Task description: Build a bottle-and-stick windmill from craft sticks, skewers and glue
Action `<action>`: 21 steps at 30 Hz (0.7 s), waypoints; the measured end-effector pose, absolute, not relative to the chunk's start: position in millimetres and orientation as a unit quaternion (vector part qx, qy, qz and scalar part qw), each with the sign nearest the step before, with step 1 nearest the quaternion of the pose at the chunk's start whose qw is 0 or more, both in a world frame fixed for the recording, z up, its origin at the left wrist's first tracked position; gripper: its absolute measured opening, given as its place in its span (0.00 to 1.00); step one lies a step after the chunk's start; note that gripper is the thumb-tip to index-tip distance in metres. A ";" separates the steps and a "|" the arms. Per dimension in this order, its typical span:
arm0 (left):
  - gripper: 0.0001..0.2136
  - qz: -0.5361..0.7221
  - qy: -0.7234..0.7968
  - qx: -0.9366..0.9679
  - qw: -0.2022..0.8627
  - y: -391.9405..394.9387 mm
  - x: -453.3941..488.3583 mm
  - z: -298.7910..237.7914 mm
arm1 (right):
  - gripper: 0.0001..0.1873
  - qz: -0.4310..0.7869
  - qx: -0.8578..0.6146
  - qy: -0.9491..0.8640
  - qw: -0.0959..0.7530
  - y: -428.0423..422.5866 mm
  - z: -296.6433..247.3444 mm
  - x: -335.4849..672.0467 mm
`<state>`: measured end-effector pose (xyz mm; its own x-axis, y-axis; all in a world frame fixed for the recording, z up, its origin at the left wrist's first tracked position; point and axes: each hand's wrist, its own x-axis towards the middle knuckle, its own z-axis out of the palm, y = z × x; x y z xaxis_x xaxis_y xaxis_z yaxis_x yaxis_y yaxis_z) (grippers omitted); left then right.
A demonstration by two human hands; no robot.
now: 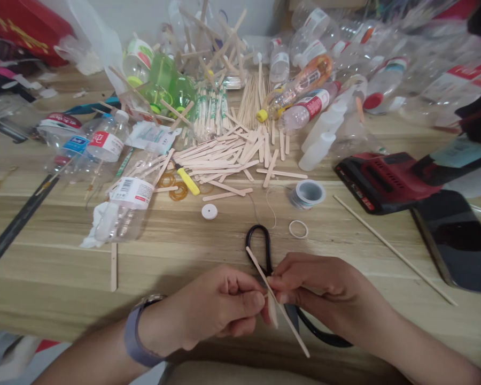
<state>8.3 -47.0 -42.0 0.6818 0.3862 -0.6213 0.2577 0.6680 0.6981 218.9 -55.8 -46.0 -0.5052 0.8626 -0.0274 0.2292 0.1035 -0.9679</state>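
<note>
My left hand (212,310) and my right hand (324,289) meet near the table's front edge, both with fingers pinched together. Between them runs a thin wooden stick (278,302), slanting from upper left to lower right, and a small pale flat piece hangs at my left fingertips. Under my hands lie black-handled scissors (260,240), one loop showing above the fingers. My left wrist wears a grey watch (134,334).
A heap of craft sticks (224,155) and skewers lies mid-table, with several plastic bottles (128,198) around. A spool of wire (308,193), a white ring (298,229), a white disc (209,212), a long skewer (393,250), a red tool (385,179) and a dark phone (457,240) lie nearby.
</note>
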 end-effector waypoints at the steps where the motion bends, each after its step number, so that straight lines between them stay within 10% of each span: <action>1: 0.15 0.040 0.397 0.405 0.823 -47.1 8.2 -42.3 | 0.12 0.536 -0.402 -0.681 0.297 -56.2 -45.9 218.5; 21: 0.19 0.118 0.380 0.380 0.835 -37.8 8.2 -36.7 | 0.14 0.359 -0.413 -0.797 0.257 -45.6 -32.0 236.5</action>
<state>8.2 -37.8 -36.7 0.6828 0.4856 -0.5459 0.0924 0.6838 0.7238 236.5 -45.6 -32.0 -0.5275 0.8420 0.1131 0.4728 0.4016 -0.7844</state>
